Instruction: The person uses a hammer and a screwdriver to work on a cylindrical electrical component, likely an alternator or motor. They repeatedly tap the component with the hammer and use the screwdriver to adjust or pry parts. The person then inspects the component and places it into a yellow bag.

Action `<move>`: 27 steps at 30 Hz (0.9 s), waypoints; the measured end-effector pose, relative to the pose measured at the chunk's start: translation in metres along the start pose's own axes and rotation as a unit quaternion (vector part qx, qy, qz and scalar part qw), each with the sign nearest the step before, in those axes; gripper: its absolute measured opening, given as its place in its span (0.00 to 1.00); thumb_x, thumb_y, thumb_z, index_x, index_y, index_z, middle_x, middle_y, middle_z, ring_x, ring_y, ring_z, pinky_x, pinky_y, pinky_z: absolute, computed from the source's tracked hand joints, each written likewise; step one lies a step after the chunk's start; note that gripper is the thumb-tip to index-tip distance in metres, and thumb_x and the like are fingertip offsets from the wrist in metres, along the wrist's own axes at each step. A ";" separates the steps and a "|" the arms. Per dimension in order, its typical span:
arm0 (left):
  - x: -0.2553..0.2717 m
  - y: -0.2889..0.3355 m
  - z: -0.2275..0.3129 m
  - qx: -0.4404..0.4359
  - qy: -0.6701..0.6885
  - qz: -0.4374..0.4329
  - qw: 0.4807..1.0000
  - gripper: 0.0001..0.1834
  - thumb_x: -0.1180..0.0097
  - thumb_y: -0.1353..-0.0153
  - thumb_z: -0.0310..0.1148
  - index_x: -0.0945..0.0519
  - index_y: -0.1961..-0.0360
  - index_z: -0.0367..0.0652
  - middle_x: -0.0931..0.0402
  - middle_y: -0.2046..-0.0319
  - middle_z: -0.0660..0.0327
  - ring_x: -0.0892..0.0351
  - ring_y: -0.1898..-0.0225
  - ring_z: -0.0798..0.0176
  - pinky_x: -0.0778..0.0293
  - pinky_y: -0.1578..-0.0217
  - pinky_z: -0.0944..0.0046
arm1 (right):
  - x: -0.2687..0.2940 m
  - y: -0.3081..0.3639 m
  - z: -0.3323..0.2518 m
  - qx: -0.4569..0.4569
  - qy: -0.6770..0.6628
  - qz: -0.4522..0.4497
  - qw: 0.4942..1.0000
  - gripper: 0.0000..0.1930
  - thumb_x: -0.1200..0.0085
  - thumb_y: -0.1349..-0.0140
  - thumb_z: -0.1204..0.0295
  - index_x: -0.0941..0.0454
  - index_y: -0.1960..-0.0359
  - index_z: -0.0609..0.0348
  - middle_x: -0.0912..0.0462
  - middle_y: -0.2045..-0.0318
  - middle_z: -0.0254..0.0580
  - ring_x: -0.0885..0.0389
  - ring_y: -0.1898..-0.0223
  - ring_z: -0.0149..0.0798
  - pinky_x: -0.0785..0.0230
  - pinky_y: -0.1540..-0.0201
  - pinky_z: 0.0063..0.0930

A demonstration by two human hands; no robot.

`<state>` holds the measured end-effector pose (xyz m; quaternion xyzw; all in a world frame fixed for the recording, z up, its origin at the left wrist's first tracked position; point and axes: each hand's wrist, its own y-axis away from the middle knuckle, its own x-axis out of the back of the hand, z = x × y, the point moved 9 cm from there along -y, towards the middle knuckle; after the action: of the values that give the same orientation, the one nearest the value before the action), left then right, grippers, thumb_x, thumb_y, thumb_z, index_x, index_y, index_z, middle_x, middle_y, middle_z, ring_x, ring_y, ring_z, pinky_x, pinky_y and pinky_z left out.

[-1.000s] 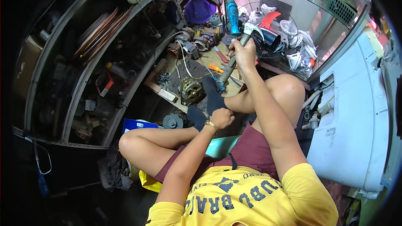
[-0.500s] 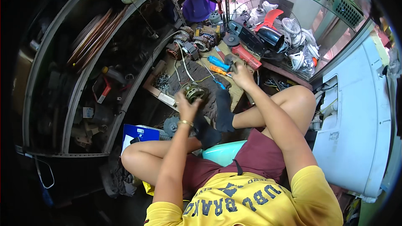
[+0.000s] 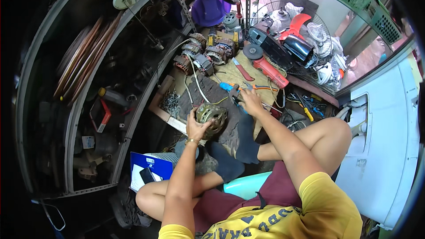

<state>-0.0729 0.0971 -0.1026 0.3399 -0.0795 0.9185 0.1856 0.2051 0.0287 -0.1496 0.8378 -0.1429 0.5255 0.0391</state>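
My left hand (image 3: 198, 125) grips the rim of a round, brass-coloured motor (image 3: 212, 117) with slots in its housing. The motor rests tilted on a dark, worn board (image 3: 212, 89), and wires run near it. My right hand (image 3: 251, 102) is closed on a dark-headed tool (image 3: 235, 92) that looks like a hammer; its handle is mostly hidden by the fingers. Just beside it lie a blue-handled tool (image 3: 226, 86) and an orange-and-black-handled tool (image 3: 265, 88). A red-handled knife (image 3: 243, 71) lies farther off.
Several copper-wound motor cores (image 3: 205, 62) stand at the back, near a red angle grinder (image 3: 270, 71). Fan parts (image 3: 299, 44) fill the back right. Screws (image 3: 169, 103) lie in a corner at left. My socked feet (image 3: 247, 137) flank the board's near side. Metal shelving (image 3: 95, 79) stands left.
My right hand has come nearer and lower, bringing the dark-headed tool beside the blue handle. My left hand still holds the motor, which now shows more of its slotted face. The view has shifted.
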 end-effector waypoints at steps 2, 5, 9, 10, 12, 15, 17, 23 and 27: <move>-0.005 -0.006 -0.017 0.087 0.124 0.034 0.988 0.44 0.20 0.59 0.43 0.27 0.41 0.41 0.22 0.49 0.50 0.21 0.48 0.50 0.26 0.45 0.55 | -0.010 -0.009 -0.002 0.009 0.006 0.005 1.000 0.25 0.36 0.41 0.60 0.27 0.44 0.54 0.24 0.46 0.45 0.30 0.42 0.54 0.36 0.42 0.54; -0.008 0.002 -0.030 0.128 0.313 0.069 0.939 0.37 0.23 0.50 0.36 0.29 0.43 0.39 0.19 0.52 0.55 0.18 0.54 0.60 0.23 0.51 0.61 | -0.029 -0.023 0.002 0.006 -0.052 -0.013 0.999 0.18 0.42 0.36 0.57 0.24 0.51 0.54 0.23 0.48 0.46 0.29 0.44 0.56 0.36 0.43 0.58; -0.028 0.000 -0.030 0.196 0.455 0.092 0.864 0.38 0.26 0.47 0.31 0.33 0.38 0.40 0.21 0.49 0.55 0.20 0.51 0.61 0.24 0.49 0.62 | -0.024 -0.039 0.058 -0.065 -0.046 0.097 0.992 0.11 0.49 0.39 0.75 0.24 0.55 0.59 0.20 0.52 0.46 0.26 0.46 0.56 0.30 0.47 0.54; -0.028 0.001 -0.041 0.194 0.451 0.111 0.864 0.39 0.26 0.47 0.31 0.35 0.36 0.40 0.22 0.48 0.55 0.21 0.50 0.61 0.24 0.49 0.62 | -0.029 -0.041 0.057 -0.095 -0.006 0.091 0.991 0.11 0.49 0.39 0.76 0.24 0.55 0.59 0.19 0.52 0.46 0.26 0.45 0.55 0.30 0.47 0.53; -0.024 0.010 -0.053 0.187 0.394 0.146 0.888 0.44 0.25 0.48 0.32 0.39 0.34 0.38 0.24 0.46 0.54 0.22 0.49 0.59 0.25 0.47 0.61 | -0.040 -0.050 0.045 -0.128 0.037 0.046 0.990 0.12 0.50 0.38 0.76 0.23 0.53 0.59 0.18 0.50 0.45 0.26 0.44 0.55 0.30 0.45 0.52; -0.036 0.017 -0.039 0.082 0.212 0.194 0.954 0.49 0.21 0.53 0.38 0.39 0.34 0.36 0.32 0.41 0.48 0.30 0.40 0.52 0.35 0.37 0.55 | -0.041 -0.070 0.039 -0.115 0.061 0.012 0.991 0.12 0.52 0.36 0.77 0.23 0.53 0.60 0.17 0.51 0.48 0.21 0.48 0.56 0.26 0.48 0.52; -0.042 0.019 -0.030 0.070 0.152 0.198 0.966 0.50 0.20 0.55 0.43 0.37 0.37 0.34 0.33 0.42 0.45 0.31 0.40 0.48 0.37 0.37 0.54 | -0.049 -0.076 0.043 -0.112 0.049 -0.042 0.992 0.11 0.51 0.37 0.77 0.23 0.53 0.62 0.17 0.53 0.54 0.16 0.53 0.56 0.22 0.54 0.50; -0.038 0.008 -0.017 0.089 0.062 0.126 0.986 0.48 0.28 0.46 0.56 0.37 0.39 0.29 0.36 0.40 0.38 0.32 0.39 0.40 0.39 0.36 0.50 | 0.030 -0.069 0.050 -0.092 -0.019 0.086 0.992 0.22 0.43 0.43 0.75 0.32 0.46 0.63 0.17 0.56 0.60 0.16 0.58 0.63 0.22 0.57 0.54; -0.008 0.006 -0.016 0.073 -0.103 0.035 0.991 0.40 0.37 0.43 0.62 0.27 0.50 0.32 0.30 0.44 0.37 0.27 0.46 0.35 0.31 0.47 0.45 | 0.143 -0.057 -0.005 -0.048 -0.053 0.143 0.987 0.40 0.37 0.48 0.73 0.45 0.33 0.48 0.17 0.61 0.60 0.15 0.62 0.64 0.23 0.60 0.57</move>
<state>-0.0792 0.0935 -0.1197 0.4420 -0.0428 0.8880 0.1191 0.2753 0.0561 -0.0154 0.8327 -0.2877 0.4731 -0.0041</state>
